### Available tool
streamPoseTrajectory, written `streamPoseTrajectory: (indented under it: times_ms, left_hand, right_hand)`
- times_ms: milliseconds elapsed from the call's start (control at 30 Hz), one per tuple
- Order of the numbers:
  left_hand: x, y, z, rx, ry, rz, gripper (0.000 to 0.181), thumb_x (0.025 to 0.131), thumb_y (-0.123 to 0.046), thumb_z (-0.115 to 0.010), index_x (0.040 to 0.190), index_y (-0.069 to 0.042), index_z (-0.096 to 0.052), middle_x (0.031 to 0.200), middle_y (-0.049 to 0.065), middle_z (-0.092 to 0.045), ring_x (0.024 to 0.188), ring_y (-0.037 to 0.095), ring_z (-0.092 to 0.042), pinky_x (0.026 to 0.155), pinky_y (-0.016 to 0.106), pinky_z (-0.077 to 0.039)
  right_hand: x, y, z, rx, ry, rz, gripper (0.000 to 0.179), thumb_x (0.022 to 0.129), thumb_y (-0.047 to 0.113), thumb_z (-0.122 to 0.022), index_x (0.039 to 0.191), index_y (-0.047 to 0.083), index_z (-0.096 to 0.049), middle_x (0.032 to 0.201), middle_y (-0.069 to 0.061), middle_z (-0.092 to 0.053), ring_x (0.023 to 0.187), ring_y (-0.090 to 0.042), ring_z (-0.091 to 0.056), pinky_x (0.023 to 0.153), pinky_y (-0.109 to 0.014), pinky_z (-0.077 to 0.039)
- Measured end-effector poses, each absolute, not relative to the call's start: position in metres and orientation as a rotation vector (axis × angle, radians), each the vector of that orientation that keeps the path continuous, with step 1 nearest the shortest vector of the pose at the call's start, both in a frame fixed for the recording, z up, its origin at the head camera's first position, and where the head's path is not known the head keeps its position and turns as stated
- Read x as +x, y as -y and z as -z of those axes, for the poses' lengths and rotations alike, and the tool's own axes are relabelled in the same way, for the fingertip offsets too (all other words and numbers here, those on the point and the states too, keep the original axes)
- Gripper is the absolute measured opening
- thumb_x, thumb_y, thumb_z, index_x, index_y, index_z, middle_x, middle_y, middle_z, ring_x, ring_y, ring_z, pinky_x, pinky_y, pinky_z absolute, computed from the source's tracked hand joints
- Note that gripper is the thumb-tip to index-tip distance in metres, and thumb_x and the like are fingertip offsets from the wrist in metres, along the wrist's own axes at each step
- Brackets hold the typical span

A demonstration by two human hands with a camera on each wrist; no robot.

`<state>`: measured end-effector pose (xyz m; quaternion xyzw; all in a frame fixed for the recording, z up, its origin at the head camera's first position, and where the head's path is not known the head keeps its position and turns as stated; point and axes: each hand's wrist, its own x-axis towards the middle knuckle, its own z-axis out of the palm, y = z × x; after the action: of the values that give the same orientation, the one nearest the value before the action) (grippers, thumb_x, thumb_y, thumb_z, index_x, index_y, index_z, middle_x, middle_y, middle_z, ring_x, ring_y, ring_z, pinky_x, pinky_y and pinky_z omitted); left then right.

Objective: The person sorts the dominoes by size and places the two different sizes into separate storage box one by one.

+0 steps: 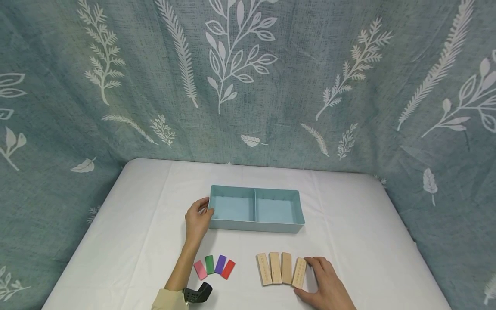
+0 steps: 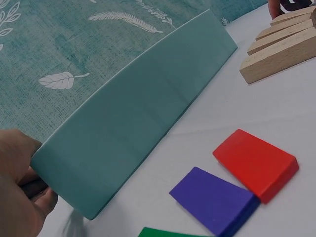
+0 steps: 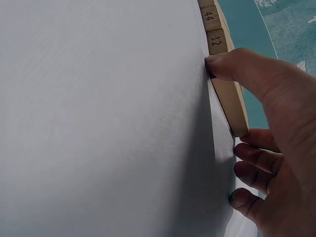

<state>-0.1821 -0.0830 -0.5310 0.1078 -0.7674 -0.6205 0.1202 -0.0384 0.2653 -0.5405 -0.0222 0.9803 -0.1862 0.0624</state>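
My left hand (image 1: 198,219) grips the left end of a blue-green box (image 1: 252,226) with two compartments, its thumb at the rim. In the left wrist view the long side of the box (image 2: 133,113) stands upright on the white cloth. My right hand (image 1: 325,284) holds the rightmost wooden block (image 1: 299,273) of a fanned row, thumb at the near end and fingertips at the far end. Beside it lie the other wooden blocks (image 1: 275,268), flat and close together. The right wrist view shows numbers on the block ends (image 3: 216,42).
Left of the wooden blocks lie a pink block (image 1: 200,270), a green block (image 1: 209,264), a purple block (image 1: 220,264) and a red block (image 1: 228,269). White cloth (image 1: 348,215) covers the table. A leaf-patterned curtain (image 1: 286,94) hangs behind and at both sides.
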Motion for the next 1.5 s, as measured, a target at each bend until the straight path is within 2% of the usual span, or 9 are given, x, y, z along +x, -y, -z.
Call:
streamPoseTrajectory:
  times_ms: [267,733,967,1100,1200,1367,1500]
  left_hand:
    - [-0.182,0.083,0.531,0.304,2.208,1.839,0.039,0.084,0.009,-0.062,0.123,0.011,-0.06,0.122,0.029,-0.061,0.12,0.04,-0.057,0.098,0.034,-0.051]
    - [-0.184,0.084,0.533,0.246,2.153,1.87,0.041,0.081,0.012,-0.06,0.122,0.011,-0.061,0.122,0.029,-0.062,0.12,0.038,-0.059,0.096,0.03,-0.051]
    - [-0.187,0.085,0.537,0.222,2.093,1.937,0.045,0.079,0.017,-0.058,0.124,0.009,-0.06,0.125,0.027,-0.06,0.123,0.036,-0.057,0.098,0.027,-0.05]
    - [-0.189,0.085,0.54,0.209,2.047,2.001,0.049,0.079,0.018,-0.056,0.127,0.009,-0.058,0.129,0.028,-0.058,0.125,0.037,-0.055,0.1,0.028,-0.048]
    - [-0.188,0.085,0.538,0.202,2.029,2.025,0.05,0.08,0.019,-0.055,0.129,0.011,-0.056,0.131,0.029,-0.056,0.126,0.039,-0.053,0.102,0.031,-0.047]
    - [-0.176,0.082,0.51,0.201,2.043,2.013,0.048,0.08,0.02,-0.054,0.128,0.015,-0.054,0.131,0.032,-0.054,0.126,0.043,-0.052,0.104,0.037,-0.046]
    - [-0.171,0.081,0.501,0.194,2.028,2.024,0.047,0.08,0.02,-0.054,0.127,0.016,-0.054,0.13,0.032,-0.055,0.126,0.043,-0.052,0.104,0.036,-0.046]
  right_hand:
    - [-0.036,-0.265,0.539,-0.034,-2.905,0.601,0.092,0.065,0.06,-0.084,0.135,0.009,-0.051,0.121,-0.002,-0.048,0.118,-0.027,-0.053,0.104,-0.048,-0.047]
    - [-0.036,-0.264,0.539,-0.075,-2.85,0.779,0.09,0.07,0.046,-0.086,0.14,0.009,-0.045,0.126,-0.002,-0.047,0.123,-0.029,-0.051,0.105,-0.05,-0.045]
    - [-0.036,-0.263,0.537,-0.101,-2.86,0.846,0.09,0.069,0.038,-0.089,0.141,0.008,-0.045,0.124,0.001,-0.047,0.113,-0.017,-0.052,0.097,-0.037,-0.052]
    - [-0.036,-0.262,0.536,-0.083,-2.855,0.87,0.09,0.069,0.035,-0.09,0.142,0.009,-0.044,0.121,0.004,-0.047,0.1,-0.01,-0.048,0.086,-0.028,-0.051]
    - [-0.036,-0.262,0.536,-0.086,-2.849,0.911,0.09,0.068,0.031,-0.091,0.142,0.009,-0.044,0.116,0.005,-0.046,0.091,-0.01,-0.043,0.076,-0.024,-0.047]
    - [-0.037,-0.263,0.536,-0.083,-2.811,0.984,0.09,0.069,0.025,-0.091,0.143,0.008,-0.043,0.113,0.005,-0.044,0.089,-0.01,-0.041,0.071,-0.022,-0.043]
    - [-0.038,-0.264,0.534,-0.07,-2.787,1.045,0.09,0.069,0.022,-0.091,0.144,0.008,-0.043,0.112,0.003,-0.043,0.085,-0.011,-0.041,0.066,-0.02,-0.042]
